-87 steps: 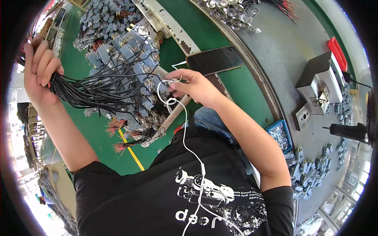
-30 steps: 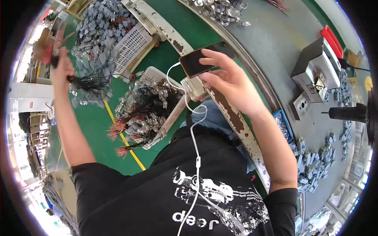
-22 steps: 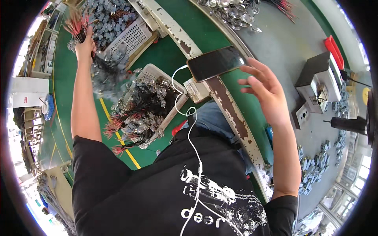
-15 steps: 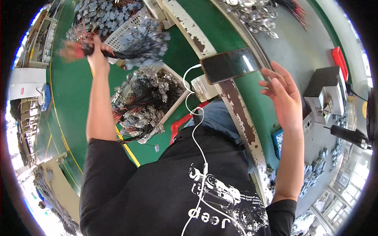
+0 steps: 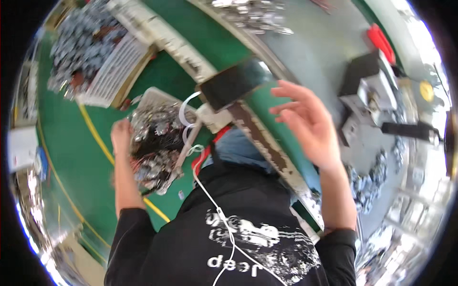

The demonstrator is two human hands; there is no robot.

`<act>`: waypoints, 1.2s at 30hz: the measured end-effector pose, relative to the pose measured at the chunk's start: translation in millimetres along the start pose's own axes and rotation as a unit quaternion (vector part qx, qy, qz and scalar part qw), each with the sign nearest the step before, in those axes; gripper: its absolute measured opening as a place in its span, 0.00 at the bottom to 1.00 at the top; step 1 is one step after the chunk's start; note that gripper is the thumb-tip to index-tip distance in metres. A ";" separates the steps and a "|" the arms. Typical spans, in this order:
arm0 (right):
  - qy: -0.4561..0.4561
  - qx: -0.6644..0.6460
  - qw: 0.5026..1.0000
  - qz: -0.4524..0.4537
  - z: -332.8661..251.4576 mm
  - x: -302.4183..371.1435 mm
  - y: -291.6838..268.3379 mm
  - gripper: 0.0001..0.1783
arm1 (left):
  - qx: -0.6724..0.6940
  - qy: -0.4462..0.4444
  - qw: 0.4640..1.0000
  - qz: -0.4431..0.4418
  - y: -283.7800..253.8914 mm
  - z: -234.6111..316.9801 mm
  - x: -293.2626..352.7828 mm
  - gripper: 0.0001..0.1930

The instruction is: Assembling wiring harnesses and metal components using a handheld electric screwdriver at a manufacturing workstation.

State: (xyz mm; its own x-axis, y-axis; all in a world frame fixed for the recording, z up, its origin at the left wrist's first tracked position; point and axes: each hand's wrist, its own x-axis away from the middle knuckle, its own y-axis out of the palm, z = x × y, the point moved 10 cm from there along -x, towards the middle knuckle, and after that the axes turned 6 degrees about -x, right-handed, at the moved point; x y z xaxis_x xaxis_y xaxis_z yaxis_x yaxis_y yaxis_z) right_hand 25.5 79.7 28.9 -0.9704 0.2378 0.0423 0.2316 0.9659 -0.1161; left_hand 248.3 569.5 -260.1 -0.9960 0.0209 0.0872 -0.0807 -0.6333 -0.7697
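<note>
Heap of silvery metal parts with black and reddish wires (image 5: 160,125), piled in a white, rectangular plastic crate (image 5: 153,96) above the green floor. At the crate's nine o'clock, the left hand (image 5: 120,136) appears curled but blurred; whether it grips anything, or touches the crate, cannot be told. The step in hand is judged to be handling beside this crate; a next move would call for keeping the fingers clear of loose wires. The left forearm points to twelve o'clock. The right hand (image 5: 305,121), well apart at three o'clock, has its fingers spread and half bent toward ten o'clock, seemingly holding nothing. Near it, at the crate's two o'clock, lies a black, rectangular, glass-faced phone (image 5: 233,85); at eleven stands a white, slotted plastic basket (image 5: 114,71).
</note>
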 end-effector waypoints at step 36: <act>-0.197 0.180 0.888 0.375 23.2 66.1 -421.0 0.26 | 0.157 0.470 0.635 -0.593 272.7 711.6 225.7 0.46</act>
State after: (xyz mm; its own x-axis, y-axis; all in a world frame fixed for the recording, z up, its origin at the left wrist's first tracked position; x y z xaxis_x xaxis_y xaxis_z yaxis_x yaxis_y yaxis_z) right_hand -137.7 -313.6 57.6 -0.5179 0.6771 -0.5228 0.8544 0.4389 -0.2781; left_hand 29.4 -149.0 -0.2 0.1617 0.9859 -0.0422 -0.9310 0.1382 -0.3379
